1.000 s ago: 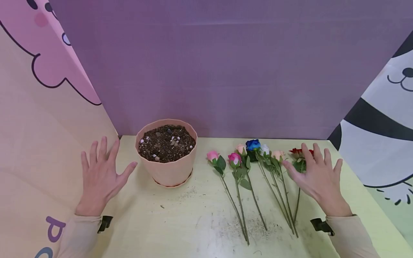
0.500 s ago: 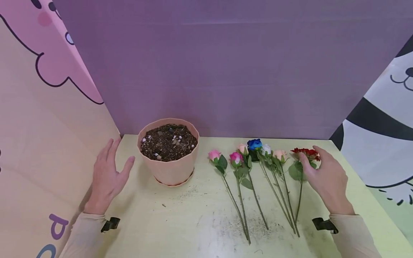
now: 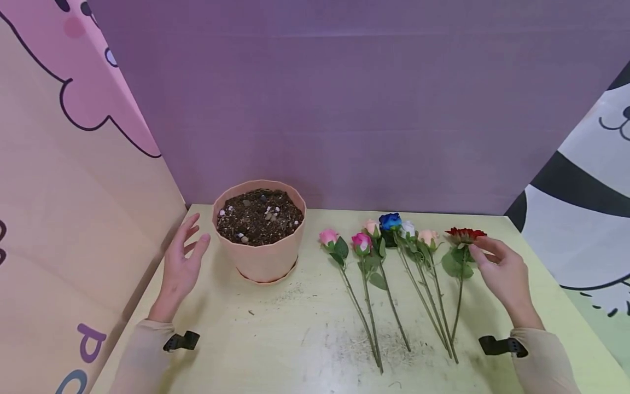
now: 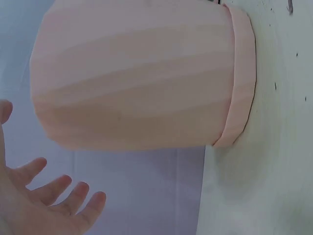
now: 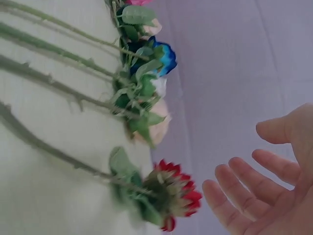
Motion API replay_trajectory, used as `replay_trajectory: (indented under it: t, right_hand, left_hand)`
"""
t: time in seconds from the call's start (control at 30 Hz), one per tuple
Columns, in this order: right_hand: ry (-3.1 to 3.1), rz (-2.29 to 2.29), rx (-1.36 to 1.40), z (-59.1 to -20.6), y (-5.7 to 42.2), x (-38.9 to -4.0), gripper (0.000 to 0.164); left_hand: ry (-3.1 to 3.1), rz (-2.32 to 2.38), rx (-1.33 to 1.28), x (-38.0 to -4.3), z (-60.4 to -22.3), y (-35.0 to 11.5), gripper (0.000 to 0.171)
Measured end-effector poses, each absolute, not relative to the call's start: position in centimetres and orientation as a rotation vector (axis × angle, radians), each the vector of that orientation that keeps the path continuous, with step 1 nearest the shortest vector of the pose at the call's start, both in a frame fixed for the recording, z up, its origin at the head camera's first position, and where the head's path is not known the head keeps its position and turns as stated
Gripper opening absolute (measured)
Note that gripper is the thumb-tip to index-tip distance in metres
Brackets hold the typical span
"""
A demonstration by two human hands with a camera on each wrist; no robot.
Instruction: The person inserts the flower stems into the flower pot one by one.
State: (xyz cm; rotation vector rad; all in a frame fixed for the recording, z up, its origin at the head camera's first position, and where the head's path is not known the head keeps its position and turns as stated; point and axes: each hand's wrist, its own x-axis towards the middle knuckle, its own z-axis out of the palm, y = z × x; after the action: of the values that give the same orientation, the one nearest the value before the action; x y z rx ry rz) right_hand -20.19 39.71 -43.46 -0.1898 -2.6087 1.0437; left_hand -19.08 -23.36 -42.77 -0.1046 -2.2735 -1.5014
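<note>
Left of the pink flowerpot, my left hand hovers with relaxed fingers, apart from the pot and holding nothing. Dark soil with pale pebbles fills the pot. My right hand hangs above the table beside the red flower. In the right wrist view a gap shows between its loosely bent fingers and the red petals. To the left of that flower lie a blue rose, a white rose, and several pink and peach roses, all on long green stems.
The pale table has soil crumbs scattered near the stem ends. A purple backdrop rises behind it. Printed side panels stand left and right, the left one close to my left arm.
My left hand has turned sideways and moved right, its spread fingers relaxing. My right hand has turned inward and dropped slightly, fingers bending, uncovering the red flower. The flowers and pot stay put.
</note>
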Motion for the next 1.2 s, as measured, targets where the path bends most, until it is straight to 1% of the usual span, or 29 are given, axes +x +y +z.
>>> replay_trajectory:
  t: [0.5,0.73,1.03,1.2]
  right_hand:
    - [-2.657,1.298,-0.360,-47.2,42.8,-21.4,0.062]
    - [-2.645,1.557,-0.294,-47.8,42.6,-21.3,0.064]
    - [-2.690,1.598,-0.310,-48.2,42.7,-21.4,0.065]
    - [-2.721,1.625,-0.321,-48.7,42.8,-21.3,0.068]
  left_hand:
    - [-2.255,-1.587,-0.175,-20.0,-43.5,-21.7,0.059]
    - [-2.251,-1.602,-0.146,-20.3,-43.5,-21.5,0.060]
    - [-2.272,-1.608,-0.150,-20.3,-43.6,-21.2,0.060]
    - [-2.262,-1.619,-0.168,-20.4,-43.9,-21.2,0.060]
